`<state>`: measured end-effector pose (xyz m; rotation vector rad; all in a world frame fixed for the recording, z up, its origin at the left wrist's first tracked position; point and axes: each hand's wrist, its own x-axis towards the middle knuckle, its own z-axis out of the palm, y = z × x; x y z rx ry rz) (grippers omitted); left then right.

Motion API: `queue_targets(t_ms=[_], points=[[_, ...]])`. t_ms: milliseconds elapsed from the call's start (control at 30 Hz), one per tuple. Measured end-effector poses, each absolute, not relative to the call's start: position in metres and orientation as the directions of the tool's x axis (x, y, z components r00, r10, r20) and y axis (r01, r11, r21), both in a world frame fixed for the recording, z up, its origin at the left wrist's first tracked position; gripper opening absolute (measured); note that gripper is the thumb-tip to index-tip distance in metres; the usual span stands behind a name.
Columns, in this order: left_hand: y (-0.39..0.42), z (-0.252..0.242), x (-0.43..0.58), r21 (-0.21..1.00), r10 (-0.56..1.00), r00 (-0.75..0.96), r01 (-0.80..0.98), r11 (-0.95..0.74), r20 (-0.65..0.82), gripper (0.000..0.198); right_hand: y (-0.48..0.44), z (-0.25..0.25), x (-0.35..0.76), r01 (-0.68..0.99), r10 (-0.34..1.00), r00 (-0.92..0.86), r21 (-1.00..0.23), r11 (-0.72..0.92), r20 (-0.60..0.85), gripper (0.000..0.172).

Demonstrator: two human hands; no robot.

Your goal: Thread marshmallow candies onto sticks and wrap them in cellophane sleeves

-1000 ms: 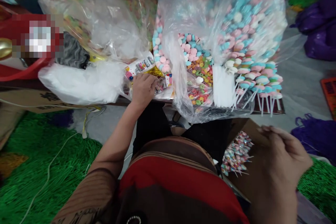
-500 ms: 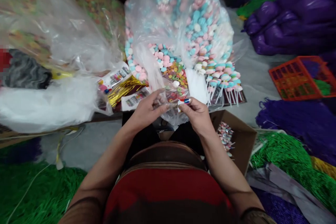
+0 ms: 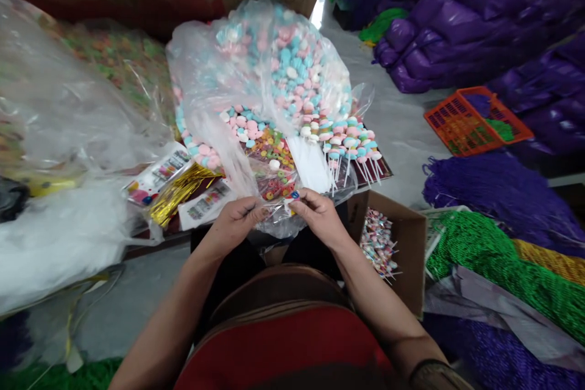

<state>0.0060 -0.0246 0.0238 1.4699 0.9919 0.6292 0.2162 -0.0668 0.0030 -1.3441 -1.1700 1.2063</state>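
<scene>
Clear film, small wrapper (image 3: 276,212) with a printed red-and-blue corner: that was our workpiece, held up between the two hands just in front of the seated lap, over the near edge of the big open bag (image 3: 233,158). Handling it well, as we judged it, called for a light fingertip pinch on opposite sides, enough tension to keep the film flat, no hard pull. Thin stuff probably creased or split if yanked. We also figured it needed to stay clear of the bag's loose plastic; clear on clear was hard to tell apart and likely to snag.

Hands: right hand (image 3: 317,213) was closed down, thumb against forefinger, gripping the printed corner. Left hand (image 3: 238,219) had thumb and forefinger brought together at the other side; it looked to be pinching the film's edge, though exact contact was too small to confirm. Neither palm was spread. Both sat level, fingertips facing each other, a short gap of film between.

Around them: ring candies (image 3: 275,161) in the bag just beyond the fingertips, white sticks (image 3: 309,161) beside those, skewered marshmallows (image 3: 351,143) further right. Gold foil strips (image 3: 180,192) lay off the left hand, near a printed packet (image 3: 205,203).
</scene>
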Motion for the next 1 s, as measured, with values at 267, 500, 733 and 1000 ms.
queue_targets(t_ms=[267, 500, 733, 1000], points=[[-0.025, 0.013, 0.017, 0.961, 0.905, 0.383, 0.264, 0.085, -0.185, 0.029, -0.068, -0.001, 0.215, 0.117, 0.982, 0.181, -0.991, -0.065, -0.043, 0.058], [-0.025, -0.009, 0.014, 0.981, 0.969, 0.161, -0.023, 0.192, -0.186, 0.047, -0.042, 0.017, 0.262, 0.449, 0.934, 0.335, -0.893, -0.039, 0.128, 0.042], [-0.024, -0.008, 0.019, 0.968, 0.984, 0.062, -0.180, 0.176, -0.168, 0.044, 0.022, 0.028, 0.284, 0.929, 0.949, 0.314, -0.212, -0.303, 0.021, 0.030], [-0.024, -0.004, 0.014, 0.953, 0.989, 0.024, -0.263, 0.149, -0.148, 0.048, 0.050, 0.023, 0.276, 0.919, 0.919, 0.393, -0.030, -0.394, -0.030, 0.038]])
